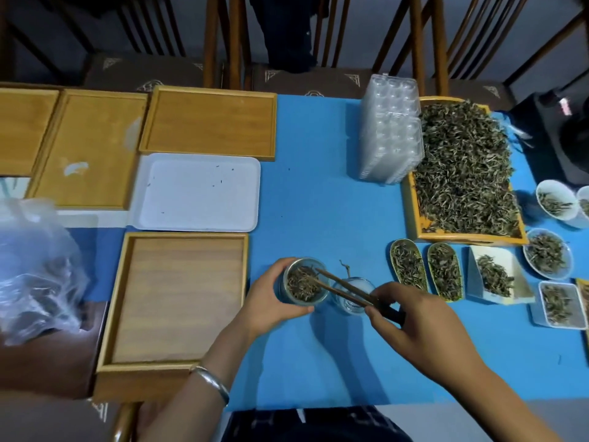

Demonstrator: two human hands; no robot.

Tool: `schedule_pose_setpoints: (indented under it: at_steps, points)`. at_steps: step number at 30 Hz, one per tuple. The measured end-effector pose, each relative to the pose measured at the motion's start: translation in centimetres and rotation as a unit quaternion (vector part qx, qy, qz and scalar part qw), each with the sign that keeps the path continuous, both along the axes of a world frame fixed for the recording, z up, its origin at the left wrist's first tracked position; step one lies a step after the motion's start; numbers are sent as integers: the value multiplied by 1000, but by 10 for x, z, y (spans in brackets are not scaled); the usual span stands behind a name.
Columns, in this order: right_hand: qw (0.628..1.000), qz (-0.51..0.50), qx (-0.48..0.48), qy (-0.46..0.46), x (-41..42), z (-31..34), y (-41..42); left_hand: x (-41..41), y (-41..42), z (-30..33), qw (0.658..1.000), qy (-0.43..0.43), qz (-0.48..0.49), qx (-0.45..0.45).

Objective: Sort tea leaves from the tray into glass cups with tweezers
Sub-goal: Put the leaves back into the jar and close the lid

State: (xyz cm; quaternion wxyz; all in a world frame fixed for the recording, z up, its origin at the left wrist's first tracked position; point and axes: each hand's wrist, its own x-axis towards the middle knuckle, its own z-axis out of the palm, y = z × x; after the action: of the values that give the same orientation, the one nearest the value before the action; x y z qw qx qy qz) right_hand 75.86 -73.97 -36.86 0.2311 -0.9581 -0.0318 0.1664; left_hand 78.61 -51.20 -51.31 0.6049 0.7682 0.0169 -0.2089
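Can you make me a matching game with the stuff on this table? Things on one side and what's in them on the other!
Things:
1. left hand
2. right hand
3. white tray
4. orange tray

What goes with it:
a. piled with tea leaves
b. only a few specks
c. holds the tweezers
d. holds a glass cup of leaves

Pairs: 1-d, 2-c, 3-b, 4-a
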Motion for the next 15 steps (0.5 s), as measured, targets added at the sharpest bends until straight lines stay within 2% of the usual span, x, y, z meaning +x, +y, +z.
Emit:
schedule_pose_setpoints:
  at_steps: [8, 15]
  points:
    - [992, 71, -49, -90, 7, 28, 23, 6, 25, 38, 998, -42, 40, -5]
    - [951, 175, -219, -133, 15, 51, 61, 7, 41, 50, 995, -85, 5, 44]
